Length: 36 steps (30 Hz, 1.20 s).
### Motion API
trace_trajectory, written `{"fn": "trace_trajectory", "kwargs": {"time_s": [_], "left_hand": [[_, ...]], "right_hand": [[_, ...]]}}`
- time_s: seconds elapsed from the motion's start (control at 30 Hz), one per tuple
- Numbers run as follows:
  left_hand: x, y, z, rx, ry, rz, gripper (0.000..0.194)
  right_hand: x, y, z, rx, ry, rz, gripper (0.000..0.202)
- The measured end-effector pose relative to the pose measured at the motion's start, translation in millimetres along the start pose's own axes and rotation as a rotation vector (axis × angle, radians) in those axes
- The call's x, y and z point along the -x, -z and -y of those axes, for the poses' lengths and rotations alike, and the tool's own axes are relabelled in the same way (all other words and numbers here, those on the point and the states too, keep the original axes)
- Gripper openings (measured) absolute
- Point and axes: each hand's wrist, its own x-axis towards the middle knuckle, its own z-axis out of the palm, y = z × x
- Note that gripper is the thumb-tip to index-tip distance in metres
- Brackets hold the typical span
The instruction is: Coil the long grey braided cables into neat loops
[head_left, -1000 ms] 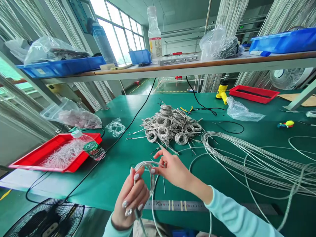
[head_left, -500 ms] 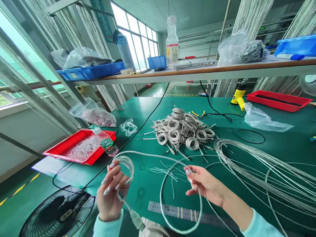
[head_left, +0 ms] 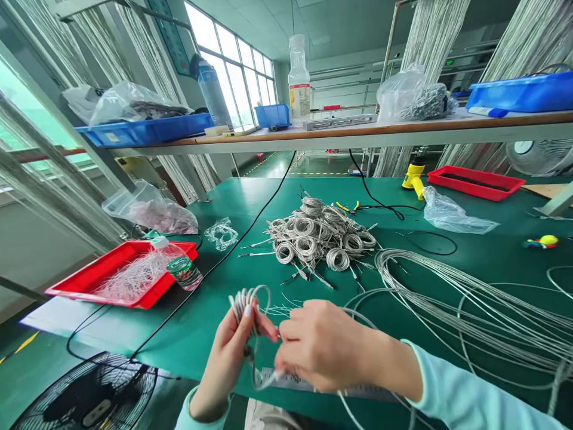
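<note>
Left hand [head_left: 229, 346]: gripping coiled cable [head_left: 240, 303], loops best kept snug. Right hand [head_left: 320, 346]: closed on its loose length [head_left: 263, 382] (blurred).

Over the green counter [head_left: 215, 343], the left hand [head_left: 230, 343] grips a coil of pale cable [head_left: 242, 301] upright, while the right hand [head_left: 320, 343], slightly blurred, curls its fingers just beside it around the cable's loose length [head_left: 259, 383], above a steel ruler [head_left: 362, 391]. Beyond the hands lies a heap of small cable coils [head_left: 308, 233], with yellow-handled pliers [head_left: 348, 208] behind it and a long cable bundle [head_left: 447, 295] to its right. Leftward, a clear plastic bottle [head_left: 184, 267] leans on a red tray [head_left: 60, 289] of thin white strips [head_left: 129, 278], near a black fan [head_left: 96, 397] below the counter's edge.
</note>
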Motion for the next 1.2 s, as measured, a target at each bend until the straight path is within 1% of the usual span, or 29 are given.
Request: {"fn": "trace_trajectory", "kwargs": {"time_s": [0.03, 0.1, 0.13, 0.2, 0.3, 0.37, 0.47, 0.53, 0.6, 0.67, 0.77, 0.8, 0.83, 0.87, 0.9, 0.93, 0.97, 1.0, 1.03, 1.07, 1.13, 1.17, 1.2], "left_hand": [[1.1, -2.0, 1.0, 0.023, 0.058, 0.069, 0.029], [3.6, -5.4, 1.2, 0.101, 0.177, 0.209, 0.027], [4.8, -6.9, 0.7, 0.145, 0.223, 0.260, 0.026], [6.3, -9.5, -0.4, 0.235, 0.260, 0.304, 0.022], [5.2, -13.1, 0.7, 0.378, 0.234, 0.324, 0.017], [3.0, -16.5, 2.9, 0.478, 0.213, 0.397, 0.017], [1.0, -24.4, 4.0, 0.635, 0.194, 0.512, 0.025], [1.3, -29.0, 0.7, 0.756, 0.225, 0.563, 0.032], [1.4, -28.3, -5.7, 0.893, 0.248, 0.553, 0.033], [-0.5, -19.3, -13.4, 1.000, 0.200, 0.477, 0.027], [-7.2, 7.5, -22.8, 1.045, 0.042, 0.318, 0.015], [-9.5, 17.2, -24.9, 1.040, 0.001, 0.272, 0.013], [-11.4, 25.7, -26.3, 1.032, -0.035, 0.229, 0.012], [-12.7, 32.3, -27.4, 1.022, -0.067, 0.191, 0.013], [-13.5, 36.5, -28.0, 1.009, -0.094, 0.155, 0.013], [-13.9, 38.1, -28.3, 0.988, -0.110, 0.118, 0.012], [-13.9, 37.3, -28.5, 0.957, -0.115, 0.079, 0.012], [-13.6, 34.4, -28.4, 0.916, -0.110, 0.038, 0.012], [-13.2, 30.2, -28.1, 0.865, -0.100, -0.002, 0.012], [-12.6, 25.2, -27.5, 0.799, -0.091, -0.041, 0.014], [-11.0, 15.6, -25.1, 0.614, -0.074, -0.108, 0.020], [-9.9, 11.6, -23.3, 0.500, -0.074, -0.131, 0.023], [-8.7, 8.4, -21.3, 0.375, -0.074, -0.147, 0.025]], "right_hand": [[-4.0, 1.9, -4.6, -0.053, -0.047, -0.072, 0.018], [-9.7, 4.5, -17.0, -0.168, -0.191, -0.223, 0.020], [-11.3, 5.3, -23.5, -0.229, -0.261, -0.291, 0.020], [-12.9, 5.9, -34.5, -0.330, -0.358, -0.381, 0.020], [-13.0, 3.4, -43.7, -0.389, -0.448, -0.396, 0.018], [-13.3, -0.8, -46.4, -0.384, -0.514, -0.391, 0.018], [-13.9, -9.2, -48.1, -0.380, -0.587, -0.397, 0.020], [-12.2, -15.1, -48.0, -0.387, -0.622, -0.414, 0.022], [-5.9, -21.5, -46.2, -0.431, -0.674, -0.414, 0.020], [5.7, -29.3, -42.5, -0.593, -0.759, -0.351, 0.013], [28.1, -43.3, -35.0, -1.022, -0.909, -0.117, 0.031], [34.8, -47.4, -32.8, -1.168, -0.965, -0.070, 0.034], [40.5, -50.7, -31.2, -1.292, -1.027, -0.081, 0.035], [45.0, -52.8, -30.5, -1.389, -1.092, -0.153, 0.036], [48.3, -53.7, -31.0, -1.452, -1.156, -0.272, 0.038], [50.6, -53.3, -32.6, -1.469, -1.211, -0.405, 0.039], [52.2, -52.0, -35.5, -1.429, -1.251, -0.513, 0.039], [53.3, -49.9, -39.3, -1.332, -1.279, -0.573, 0.036], [54.0, -47.4, -43.5, -1.181, -1.283, -0.576, 0.031], [54.3, -44.5, -47.4, -0.964, -1.246, -0.513, 0.024], [53.4, -38.1, -51.4, -0.473, -1.069, -0.297, 0.014], [51.7, -34.6, -50.2, -0.290, -0.971, -0.196, 0.013], [49.0, -30.7, -46.7, -0.157, -0.871, -0.102, 0.015]]}}
